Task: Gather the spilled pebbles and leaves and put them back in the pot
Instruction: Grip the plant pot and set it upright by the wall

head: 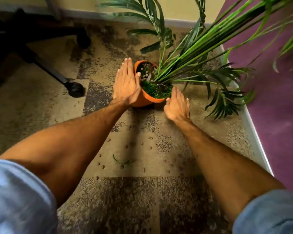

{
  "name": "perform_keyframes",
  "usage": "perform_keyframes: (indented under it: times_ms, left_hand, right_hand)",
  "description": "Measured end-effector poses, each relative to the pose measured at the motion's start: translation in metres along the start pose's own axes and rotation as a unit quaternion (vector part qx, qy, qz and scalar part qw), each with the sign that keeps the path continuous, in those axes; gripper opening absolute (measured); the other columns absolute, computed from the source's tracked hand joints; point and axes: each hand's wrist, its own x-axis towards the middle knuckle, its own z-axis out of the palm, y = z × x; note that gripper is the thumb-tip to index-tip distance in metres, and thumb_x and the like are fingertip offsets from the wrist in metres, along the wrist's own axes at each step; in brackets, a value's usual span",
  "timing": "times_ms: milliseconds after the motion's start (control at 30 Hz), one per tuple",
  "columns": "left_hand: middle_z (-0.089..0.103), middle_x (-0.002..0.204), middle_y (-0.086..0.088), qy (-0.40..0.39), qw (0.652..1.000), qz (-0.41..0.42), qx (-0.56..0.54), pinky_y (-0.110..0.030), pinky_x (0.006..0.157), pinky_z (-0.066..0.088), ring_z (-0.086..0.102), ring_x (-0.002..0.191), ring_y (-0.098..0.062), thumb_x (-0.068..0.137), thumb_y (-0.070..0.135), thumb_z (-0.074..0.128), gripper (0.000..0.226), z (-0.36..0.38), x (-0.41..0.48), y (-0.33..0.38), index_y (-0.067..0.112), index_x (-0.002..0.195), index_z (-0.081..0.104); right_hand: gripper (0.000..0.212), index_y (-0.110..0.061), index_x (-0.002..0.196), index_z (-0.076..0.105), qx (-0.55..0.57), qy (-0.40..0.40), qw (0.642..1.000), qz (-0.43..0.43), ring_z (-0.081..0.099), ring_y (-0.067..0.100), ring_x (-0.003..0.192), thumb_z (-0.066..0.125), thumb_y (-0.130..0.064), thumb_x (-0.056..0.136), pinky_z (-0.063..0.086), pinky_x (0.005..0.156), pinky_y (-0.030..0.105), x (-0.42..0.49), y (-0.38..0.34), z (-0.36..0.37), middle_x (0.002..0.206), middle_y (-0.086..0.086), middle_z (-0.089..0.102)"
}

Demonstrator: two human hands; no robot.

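Terracotta pot (143, 100) tilted | left hand (125, 83) flat against it | right hand (177, 105) open, empty | pebbles (125, 146) scattered

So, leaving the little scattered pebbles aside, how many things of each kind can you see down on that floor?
Hands: 2 (left hand, right hand)
Terracotta pot: 1
Plant: 1
Loose leaf on the carpet: 1
Office chair: 1
Total: 6
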Motion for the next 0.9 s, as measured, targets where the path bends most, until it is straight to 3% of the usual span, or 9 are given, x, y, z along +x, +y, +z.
perform_keyframes:
  times_ms: [100, 233, 300, 333, 400, 500, 667, 800, 900]
  left_hand:
    - [0.021, 0.171, -0.017, -0.009, 1.000, -0.019, -0.017, -0.039, 0.130, 0.019, 0.023, 0.158, -0.028, 0.111, 0.041, 0.023, 0.066, -0.002, 0.005, 0.006, 0.004, 0.165, 0.012]
    - [0.047, 0.157, -0.016, -0.039, 0.999, -0.022, -0.023, -0.045, 0.114, 0.041, 0.049, 0.142, -0.035, 0.109, 0.037, 0.032, 0.056, -0.008, 0.013, 0.014, 0.009, 0.158, 0.031]
    - [0.062, 0.140, -0.015, -0.031, 0.999, -0.036, -0.019, -0.048, 0.098, 0.050, 0.062, 0.123, -0.037, 0.105, 0.031, 0.041, 0.042, -0.013, 0.018, 0.018, 0.013, 0.142, 0.046]
    - [0.065, 0.134, -0.014, -0.029, 0.998, -0.046, -0.021, -0.047, 0.095, 0.051, 0.064, 0.118, -0.037, 0.103, 0.028, 0.044, 0.038, -0.014, 0.020, 0.020, 0.014, 0.138, 0.050]
    - [0.068, 0.129, -0.013, -0.027, 0.996, -0.073, -0.033, -0.047, 0.093, 0.053, 0.065, 0.115, -0.036, 0.099, 0.024, 0.049, 0.038, -0.016, 0.019, 0.026, 0.017, 0.136, 0.053]
    - [0.068, 0.128, -0.014, -0.039, 0.991, -0.120, -0.043, -0.046, 0.094, 0.052, 0.065, 0.116, -0.038, 0.095, 0.022, 0.052, 0.043, -0.015, 0.022, 0.031, 0.016, 0.138, 0.053]
    - [0.061, 0.136, -0.021, -0.080, 0.972, -0.209, -0.065, -0.049, 0.103, 0.049, 0.058, 0.127, -0.043, 0.095, 0.024, 0.059, 0.051, -0.010, 0.029, 0.036, 0.009, 0.142, 0.047]
    - [0.060, 0.138, -0.019, -0.066, 0.960, -0.244, -0.122, -0.046, 0.106, 0.052, 0.058, 0.128, -0.038, 0.095, 0.020, 0.064, 0.048, -0.010, 0.026, 0.037, 0.007, 0.140, 0.051]
    - [0.060, 0.138, -0.019, -0.051, 0.957, -0.244, -0.150, -0.045, 0.107, 0.051, 0.058, 0.128, -0.036, 0.095, 0.015, 0.064, 0.044, -0.012, 0.021, 0.033, 0.004, 0.137, 0.054]
  right_hand:
    - [0.053, -0.019, 0.162, 0.029, 0.155, -0.018, 0.983, 0.101, 0.048, 0.035, 0.141, 0.034, -0.030, 0.110, 0.039, 0.111, 0.046, 0.014, -0.012, -0.006, 0.156, 0.012, 0.049]
    - [0.048, -0.020, 0.156, 0.042, 0.306, -0.066, 0.933, 0.176, 0.051, 0.039, 0.137, 0.036, -0.028, 0.109, 0.049, 0.107, 0.045, 0.027, -0.017, 0.002, 0.154, 0.015, 0.051]
    - [0.049, -0.021, 0.154, 0.046, 0.401, -0.084, 0.887, 0.216, 0.065, 0.040, 0.120, 0.037, -0.019, 0.106, 0.065, 0.076, 0.046, 0.037, -0.015, 0.010, 0.147, 0.016, 0.057]
    - [0.047, -0.018, 0.151, 0.049, 0.455, -0.095, 0.853, 0.238, 0.070, 0.040, 0.111, 0.036, -0.015, 0.105, 0.066, 0.063, 0.042, 0.039, -0.015, 0.011, 0.141, 0.016, 0.061]
    - [0.037, -0.008, 0.137, 0.057, 0.527, -0.099, 0.801, 0.267, 0.073, 0.041, 0.102, 0.039, -0.008, 0.105, 0.065, 0.054, 0.040, 0.037, -0.018, 0.004, 0.129, 0.021, 0.067]
    - [0.030, -0.002, 0.130, 0.061, 0.557, -0.105, 0.772, 0.287, 0.074, 0.040, 0.100, 0.050, -0.004, 0.102, 0.063, 0.049, 0.036, 0.039, -0.019, 0.000, 0.121, 0.024, 0.070]
    - [0.031, 0.002, 0.129, 0.058, 0.574, -0.113, 0.758, 0.290, 0.071, 0.036, 0.089, 0.049, 0.006, 0.100, 0.061, 0.045, 0.034, 0.041, -0.019, -0.004, 0.110, 0.023, 0.068]
    - [0.026, 0.004, 0.119, 0.062, 0.565, -0.098, 0.773, 0.272, 0.072, 0.032, 0.076, 0.047, 0.010, 0.099, 0.061, 0.045, 0.035, 0.038, -0.019, -0.003, 0.105, 0.022, 0.070]
    - [0.024, 0.007, 0.115, 0.064, 0.558, -0.082, 0.781, 0.268, 0.076, 0.039, 0.081, 0.047, 0.008, 0.098, 0.061, 0.046, 0.036, 0.036, -0.022, 0.001, 0.110, 0.026, 0.073]
